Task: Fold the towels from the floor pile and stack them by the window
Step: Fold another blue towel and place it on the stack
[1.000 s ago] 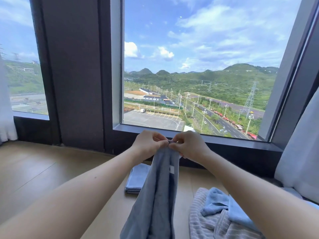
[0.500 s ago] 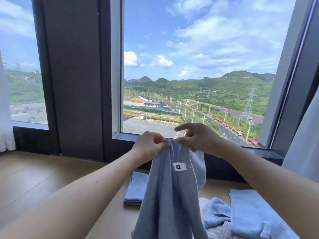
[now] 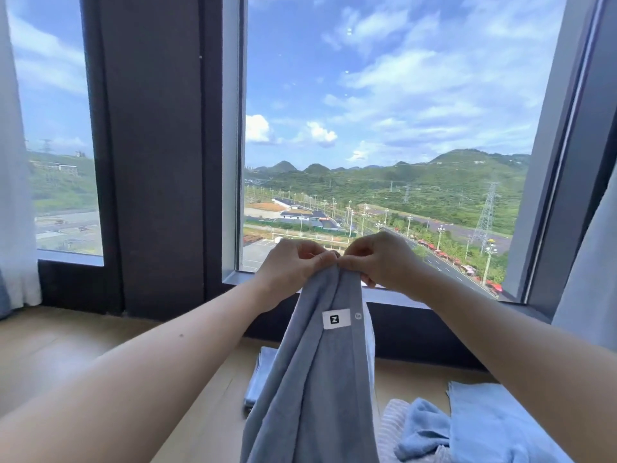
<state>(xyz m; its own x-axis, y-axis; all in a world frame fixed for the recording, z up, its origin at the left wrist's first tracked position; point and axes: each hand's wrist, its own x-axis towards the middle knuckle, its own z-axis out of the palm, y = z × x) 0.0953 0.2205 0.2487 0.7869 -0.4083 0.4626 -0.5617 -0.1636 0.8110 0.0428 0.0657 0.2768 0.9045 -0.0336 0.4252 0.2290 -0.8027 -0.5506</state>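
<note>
A grey-blue towel [image 3: 310, 389] with a white label hangs down in front of me, held up at window-sill height. My left hand [image 3: 293, 265] and my right hand [image 3: 380, 262] pinch its top edge, their fingertips meeting at the middle. Behind the hanging towel a folded light-blue towel [image 3: 260, 375] lies on the floor by the window. At the lower right lies the floor pile [image 3: 467, 426]: light-blue towels and a grey striped one, crumpled together.
The large window [image 3: 384, 128] with a dark sill fills the view ahead, a dark pillar [image 3: 157, 155] to its left. White curtains hang at the far left [image 3: 13, 195] and right edge [image 3: 591, 279]. Wooden floor [image 3: 83, 342] spreads left.
My hands have risen with the towel and come back together at its top edge after the right hand briefly parted. The view has tilted upward.
</note>
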